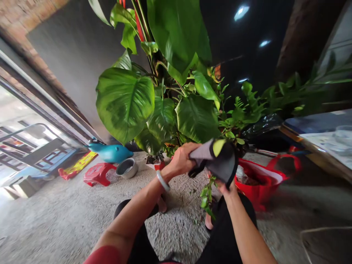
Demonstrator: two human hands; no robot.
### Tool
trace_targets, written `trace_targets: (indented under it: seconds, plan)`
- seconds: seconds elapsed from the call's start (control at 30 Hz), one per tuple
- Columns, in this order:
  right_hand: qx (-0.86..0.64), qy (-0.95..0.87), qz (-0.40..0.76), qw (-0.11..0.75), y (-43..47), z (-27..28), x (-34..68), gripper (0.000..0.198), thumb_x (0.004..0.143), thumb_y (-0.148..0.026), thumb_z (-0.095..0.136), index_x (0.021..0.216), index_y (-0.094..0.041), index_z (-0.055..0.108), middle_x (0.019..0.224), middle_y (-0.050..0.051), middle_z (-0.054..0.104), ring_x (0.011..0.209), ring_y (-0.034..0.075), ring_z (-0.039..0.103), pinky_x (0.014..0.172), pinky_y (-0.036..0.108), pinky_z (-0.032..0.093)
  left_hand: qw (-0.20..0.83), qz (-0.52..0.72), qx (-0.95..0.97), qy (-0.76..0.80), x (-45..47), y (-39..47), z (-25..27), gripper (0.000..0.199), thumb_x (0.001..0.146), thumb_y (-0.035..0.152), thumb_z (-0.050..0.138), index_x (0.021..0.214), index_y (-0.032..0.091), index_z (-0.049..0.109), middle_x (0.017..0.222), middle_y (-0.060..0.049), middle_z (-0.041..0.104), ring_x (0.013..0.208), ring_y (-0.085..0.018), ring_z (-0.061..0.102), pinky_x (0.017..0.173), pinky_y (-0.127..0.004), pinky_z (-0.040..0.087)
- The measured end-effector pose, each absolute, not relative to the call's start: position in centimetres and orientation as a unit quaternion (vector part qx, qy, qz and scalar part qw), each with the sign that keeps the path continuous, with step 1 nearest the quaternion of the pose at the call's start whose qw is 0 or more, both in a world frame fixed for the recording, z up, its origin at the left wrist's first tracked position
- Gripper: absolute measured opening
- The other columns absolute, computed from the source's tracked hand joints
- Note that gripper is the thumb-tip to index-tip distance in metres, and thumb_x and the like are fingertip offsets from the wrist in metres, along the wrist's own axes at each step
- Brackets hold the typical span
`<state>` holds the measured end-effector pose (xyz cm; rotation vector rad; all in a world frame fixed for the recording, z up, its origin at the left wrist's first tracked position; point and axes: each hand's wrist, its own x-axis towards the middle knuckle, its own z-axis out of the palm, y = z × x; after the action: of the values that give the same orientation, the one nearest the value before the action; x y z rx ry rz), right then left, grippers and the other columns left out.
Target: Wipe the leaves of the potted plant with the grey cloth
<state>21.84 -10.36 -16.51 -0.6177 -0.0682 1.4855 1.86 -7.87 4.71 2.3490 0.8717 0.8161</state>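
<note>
In the head view, squats or sits low before the big-leaved plant (126, 102), knees apart. Clamps the left hand (180, 160) round one end of a grey-and-black item (206, 152), too blurred to identify, just in front of the plant's lower leaves. Has the right hand (223, 189) below the item's other end, in front and to the right of the plant's base, largely hidden; cannot tell whether closed on the item, on the leafy sprig (204, 200) hanging beside it, or on both.

Looks, as a judgement, partway through: sprig apparently loose, green scraps (195, 221) on the floor (176, 242) in front of the plant, item and sprig not yet set down. Cannot tell how much is left, nor where the sprig grew.

Right of the plant, shows a red basket (253, 192), partly filled; left of the plant, a metal bowl (127, 169), a red stool (97, 174) and a blue toy-like object (114, 153).
</note>
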Motion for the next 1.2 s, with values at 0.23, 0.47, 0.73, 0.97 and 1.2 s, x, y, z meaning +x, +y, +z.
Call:
trace_targets:
  seconds: [0.23, 0.47, 0.73, 0.97, 1.2]
  plan:
    - [-0.330, 0.014, 0.681, 0.654, -10.7, -14.9, 21.3, 0.042, 0.106, -0.049, 0.044, 0.089, -0.025, 0.073, 0.074, 0.007, 0.079, 0.078, 0.027, 0.078, 0.072, 0.044, 0.066, 0.268, -0.001, 0.894, 0.359, 2.6, -8.6, -3.3, 0.034, 0.065, 0.006, 0.067, 0.095, 0.018, 0.078, 0.089, -0.004, 0.077, 0.088, -0.024, 0.072, 0.082, -0.031, 0.056]
    - [-0.317, -0.014, 0.704, 0.635, -10.7, -15.1, 21.4, 0.031, 0.098, -0.050, 0.059, 0.095, -0.024, 0.075, 0.083, 0.009, 0.082, 0.084, 0.031, 0.081, 0.078, 0.051, 0.067, 0.404, 0.091, 0.849, 0.327, -4.6, -10.5, -2.2, 0.046, 0.068, 0.007, 0.064, 0.110, 0.019, 0.081, 0.103, -0.002, 0.080, 0.095, -0.021, 0.073, 0.086, -0.027, 0.055]
    - [-0.302, -0.018, 0.725, 0.618, -10.8, -14.2, 19.9, 0.038, 0.102, -0.053, 0.052, 0.097, -0.024, 0.076, 0.085, 0.008, 0.083, 0.080, 0.028, 0.080, 0.075, 0.047, 0.066, 0.250, 0.275, 0.812, 0.450, 0.9, -8.1, -2.0, 0.035, 0.069, 0.005, 0.066, 0.101, 0.013, 0.076, 0.102, -0.008, 0.077, 0.096, -0.024, 0.070, 0.087, -0.033, 0.057]
    - [-0.315, -0.017, 0.744, 0.590, -10.4, -14.5, 20.2, 0.031, 0.100, -0.049, 0.061, 0.097, -0.021, 0.075, 0.080, 0.010, 0.081, 0.087, 0.032, 0.081, 0.078, 0.048, 0.067, 0.385, 0.038, 0.871, 0.303, -5.3, -13.0, -3.1, 0.044, 0.071, 0.004, 0.062, 0.106, 0.022, 0.082, 0.108, -0.005, 0.081, 0.104, -0.024, 0.074, 0.094, -0.033, 0.057]
    - [-0.322, -0.017, 0.712, 0.624, -9.8, -15.1, 19.3, 0.027, 0.100, -0.043, 0.056, 0.095, -0.024, 0.075, 0.081, 0.007, 0.082, 0.084, 0.028, 0.081, 0.069, 0.040, 0.065, 0.188, 0.392, 0.806, 0.401, -0.2, -8.4, 1.7, 0.047, 0.072, 0.008, 0.065, 0.117, 0.017, 0.074, 0.115, -0.010, 0.076, 0.108, -0.026, 0.069, 0.099, -0.039, 0.055]
